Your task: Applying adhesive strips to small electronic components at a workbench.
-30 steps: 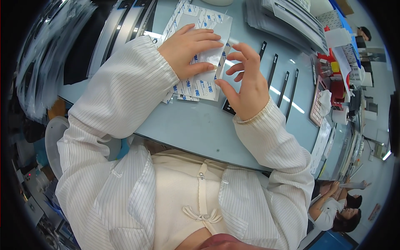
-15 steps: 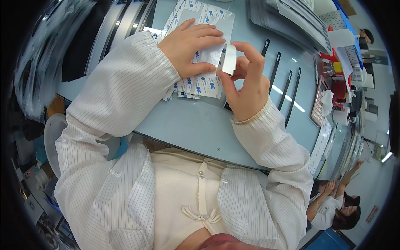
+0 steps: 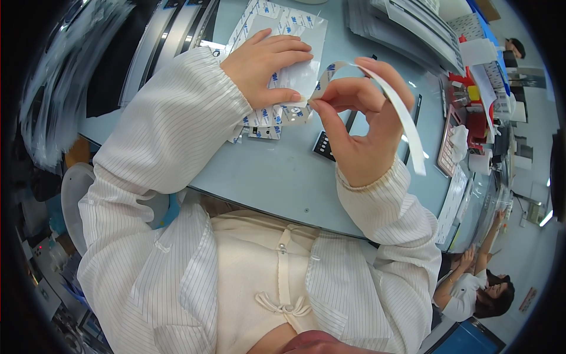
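Note:
My left hand (image 3: 268, 72) lies flat with fingers stretched over blue-printed adhesive sheets (image 3: 315, 35) on the table, its thumb pressing near the sheets' right edge. Just right of that thumb, my right hand (image 3: 368, 133) pinches a bent strip of the printed adhesive backing (image 3: 329, 72) between thumb and fingers. A long white strip (image 3: 408, 127) curves up over the right hand's fingers and hangs along its outer side. Whether the two strips are one piece is hidden by the fingers. A black piece with small pale dots (image 3: 323, 146) rests below the right hand.
Long dark strips (image 3: 417, 112) lie on the table (image 3: 265, 177) right of my hand. A stack of sheets (image 3: 401, 29) stands at the far right, near a pink calculator-like device (image 3: 448, 141). Clear plastic sleeves (image 3: 76, 76) are at the left. Another person (image 3: 477, 295) sits at right.
My right hand has moved right and turned, lifting the strip away; it now curls long over the fingers. The black dotted piece is more exposed. My left hand stays almost still.

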A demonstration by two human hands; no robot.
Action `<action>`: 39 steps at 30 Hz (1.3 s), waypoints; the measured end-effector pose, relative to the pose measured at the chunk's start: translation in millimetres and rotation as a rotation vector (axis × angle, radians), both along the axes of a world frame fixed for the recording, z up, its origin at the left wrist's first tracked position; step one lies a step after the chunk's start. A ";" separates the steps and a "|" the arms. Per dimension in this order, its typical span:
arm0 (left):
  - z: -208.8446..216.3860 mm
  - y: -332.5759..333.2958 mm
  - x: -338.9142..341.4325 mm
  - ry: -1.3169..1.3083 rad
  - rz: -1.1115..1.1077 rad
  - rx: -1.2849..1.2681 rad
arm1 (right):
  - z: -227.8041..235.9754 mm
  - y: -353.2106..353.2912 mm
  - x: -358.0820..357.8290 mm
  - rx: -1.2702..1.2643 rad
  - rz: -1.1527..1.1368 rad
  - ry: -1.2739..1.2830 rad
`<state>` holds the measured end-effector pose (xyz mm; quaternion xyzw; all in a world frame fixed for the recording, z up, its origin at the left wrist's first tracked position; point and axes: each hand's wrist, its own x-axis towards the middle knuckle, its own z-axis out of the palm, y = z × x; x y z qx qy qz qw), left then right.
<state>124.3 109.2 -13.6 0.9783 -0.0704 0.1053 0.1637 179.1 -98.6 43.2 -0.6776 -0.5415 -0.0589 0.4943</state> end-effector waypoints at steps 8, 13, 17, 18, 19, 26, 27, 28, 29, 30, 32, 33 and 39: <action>1.1 5.1 4.2 -0.008 -0.038 -0.013 | 30.5 -54.8 13.7 0.030 -0.146 0.264; 13.6 14.9 1.7 0.009 -0.093 0.037 | 11.1 -111.2 36.5 0.048 -0.284 0.528; 38.2 26.1 -8.4 0.048 -0.220 -0.108 | -13.2 -137.9 41.1 -0.033 -0.269 0.660; 42.9 28.2 -8.8 0.032 -0.302 -0.187 | -16.6 -140.1 39.3 -0.033 -0.273 0.689; 50.4 26.8 -11.2 0.026 -0.373 -0.258 | -22.1 -141.4 38.2 -0.026 -0.265 0.728; 67.9 -40.7 -32.2 0.180 -0.564 -0.313 | -21.1 -112.9 29.1 -0.057 -0.169 0.805; 63.3 -43.9 -36.4 0.107 -0.631 -0.234 | -19.5 -104.9 27.5 -0.081 -0.136 0.801; 59.0 -46.3 -39.3 0.034 -0.699 -0.156 | -17.0 -98.0 26.2 -0.121 -0.118 0.795; 55.6 -48.2 -41.1 0.044 -0.694 -0.156 | -18.3 -92.6 25.4 -0.120 -0.112 0.805; 52.6 -49.9 -42.2 0.008 -0.714 -0.147 | -18.9 -88.4 24.4 -0.149 -0.099 0.807; 45.1 -51.1 -43.3 -0.061 -0.751 -0.144 | -23.0 -83.4 23.3 -0.179 -0.091 0.825; 43.6 -50.4 -42.0 -0.053 -0.748 -0.150 | -25.0 -82.2 23.7 -0.183 -0.089 0.834; 35.3 -47.0 -42.8 -0.107 -0.753 -0.145 | -29.9 -80.0 23.2 -0.120 -0.103 0.893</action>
